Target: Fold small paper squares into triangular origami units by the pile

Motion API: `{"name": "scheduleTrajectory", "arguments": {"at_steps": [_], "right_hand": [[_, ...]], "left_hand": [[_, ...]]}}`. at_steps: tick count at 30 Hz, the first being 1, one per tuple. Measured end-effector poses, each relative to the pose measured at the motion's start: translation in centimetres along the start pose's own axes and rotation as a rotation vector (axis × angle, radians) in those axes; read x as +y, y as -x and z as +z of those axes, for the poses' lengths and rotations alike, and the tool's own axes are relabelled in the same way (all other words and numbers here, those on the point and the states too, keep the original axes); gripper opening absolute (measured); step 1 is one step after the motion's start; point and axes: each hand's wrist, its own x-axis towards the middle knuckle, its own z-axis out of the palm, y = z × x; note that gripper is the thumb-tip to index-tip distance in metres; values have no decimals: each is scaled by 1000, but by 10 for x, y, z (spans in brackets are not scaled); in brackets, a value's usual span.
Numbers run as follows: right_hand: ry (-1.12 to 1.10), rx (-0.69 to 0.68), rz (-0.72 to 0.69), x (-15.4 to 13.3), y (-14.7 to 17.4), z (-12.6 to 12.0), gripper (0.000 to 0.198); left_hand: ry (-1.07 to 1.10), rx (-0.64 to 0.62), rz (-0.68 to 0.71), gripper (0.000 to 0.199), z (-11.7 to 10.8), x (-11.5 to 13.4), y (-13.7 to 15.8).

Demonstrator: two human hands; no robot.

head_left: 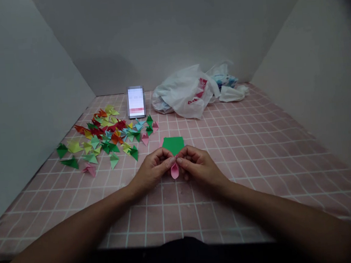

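Between my two hands is a small piece of pink folded paper (174, 171), with a rounded, curled part pointing down toward me. My left hand (158, 162) pinches it from the left with thumb and forefinger. From the other side, my right hand (195, 160) pinches the same paper, the thumbs almost meeting. Just beyond my fingertips lies green paper (173, 144) on the table, with a sliver of pink paper at its left edge. My fingers hide part of the fold.
Many folded paper pieces (105, 133) in several colours spread over the left of the checked pink tablecloth (241, 154). A lit phone (136, 102) stands behind them. White plastic bags (187, 92) lie at the back. Pale walls enclose the table on three sides.
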Motion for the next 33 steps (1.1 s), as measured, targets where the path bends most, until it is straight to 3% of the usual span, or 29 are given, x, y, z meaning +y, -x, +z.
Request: {"name": "scheduleTrajectory", "arguments": {"at_steps": [24,33], "right_hand": [[72,-33,-21,0,1,0,19],[411,-31,-181,-1,-2,-8,21]], "left_hand": [[-117,30,-10,20,3,7,2],[-159,35,-36,19,3,6,2]]}}
